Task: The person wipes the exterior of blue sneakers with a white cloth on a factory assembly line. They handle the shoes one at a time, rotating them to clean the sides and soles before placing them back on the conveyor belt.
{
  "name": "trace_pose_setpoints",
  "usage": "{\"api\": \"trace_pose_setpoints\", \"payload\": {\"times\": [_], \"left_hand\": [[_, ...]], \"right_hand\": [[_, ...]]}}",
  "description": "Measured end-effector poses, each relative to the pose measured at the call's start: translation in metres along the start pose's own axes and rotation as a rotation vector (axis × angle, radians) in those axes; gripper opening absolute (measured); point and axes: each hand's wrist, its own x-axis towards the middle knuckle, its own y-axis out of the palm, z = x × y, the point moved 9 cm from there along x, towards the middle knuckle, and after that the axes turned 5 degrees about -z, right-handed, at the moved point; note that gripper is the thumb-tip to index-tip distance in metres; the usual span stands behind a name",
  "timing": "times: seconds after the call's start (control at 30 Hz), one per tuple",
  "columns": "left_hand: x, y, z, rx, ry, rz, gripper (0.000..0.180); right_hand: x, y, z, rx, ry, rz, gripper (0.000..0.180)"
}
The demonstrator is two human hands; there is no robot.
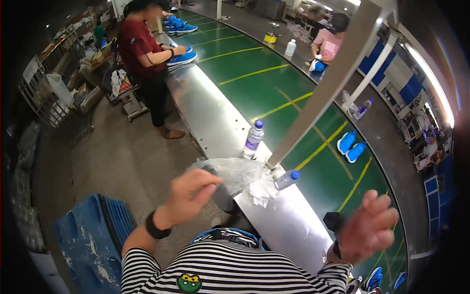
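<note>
My left hand point(190, 195) is raised near the steel edge of the line, fingers pinched on a crumpled clear plastic bag point(234, 172) with a dark object under it. My right hand point(368, 226) hovers open over the green conveyor belt point(274, 88), fingers spread and holding nothing; a black band sits at its wrist. Crumpled white paper point(262, 190) lies on the steel ledge point(210, 117) beside the bag. A plastic water bottle point(287, 179) lies on its side there, and another water bottle point(253, 139) stands upright further along.
A pair of blue shoes point(350, 146) rides the belt; more blue shoes point(374, 279) sit near my right. A slanted metal post point(323, 83) rises from the ledge. A person in a red shirt point(142, 54) works on a blue shoe ahead. Blue crate point(93, 235) at lower left.
</note>
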Motion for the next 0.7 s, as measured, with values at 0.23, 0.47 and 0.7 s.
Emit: {"api": "trace_pose_setpoints", "payload": {"times": [0.23, 0.47, 0.7], "left_hand": [[0.032, -0.086, -0.106, -0.424, 0.132, -0.079, 0.018], [0.055, -0.080, -0.124, -0.793, -0.067, 0.091, 0.005], [0.060, -0.061, -0.141, -0.916, -0.013, 0.119, 0.008]], "right_hand": [[0.025, 0.098, -0.020, 0.262, 0.207, 0.257, 0.029], [0.035, 0.116, -0.062, 0.580, 0.710, 0.232, 0.007], [0.042, 0.134, -0.063, 0.962, 0.516, 0.491, 0.007]]}}
